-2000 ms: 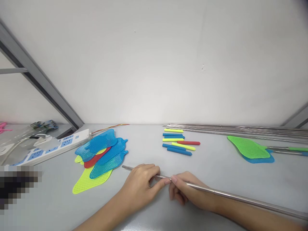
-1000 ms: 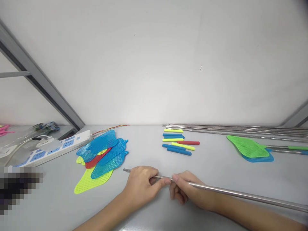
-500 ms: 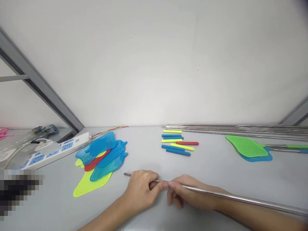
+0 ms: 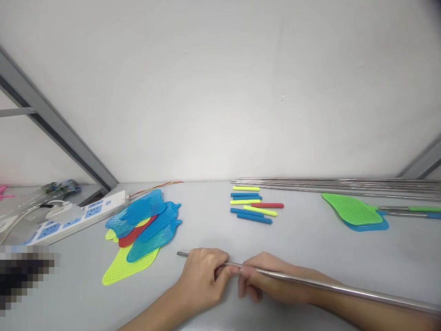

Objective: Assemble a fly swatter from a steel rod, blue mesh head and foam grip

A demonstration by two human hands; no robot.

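A telescopic metal rod (image 4: 320, 283) runs from just left of my left hand out past the right edge, thin at its left end and thicker to the right. My left hand (image 4: 206, 278) is wrapped round the thin part, with a short tip sticking out beyond the knuckles. Close beside it, my right hand (image 4: 265, 280) pinches the rod between thumb and fingers, and the thick part lies along that forearm. Mesh fly swatter heads (image 4: 151, 243) in blue, yellow and red overlap on the table left of my hands.
Several coloured plastic handles (image 4: 253, 214) lie behind my hands. More metal rods (image 4: 327, 184) rest along the wall. Assembled fly swatters, one with a green head (image 4: 351, 209), lie at right. A white power strip (image 4: 86, 213) with a plug sits at left, near a metal frame post (image 4: 65, 119).
Both hands still hold the rod in nearly the same pose. They appear slightly lower in view, and the whole scene has shifted a little from small head motion.
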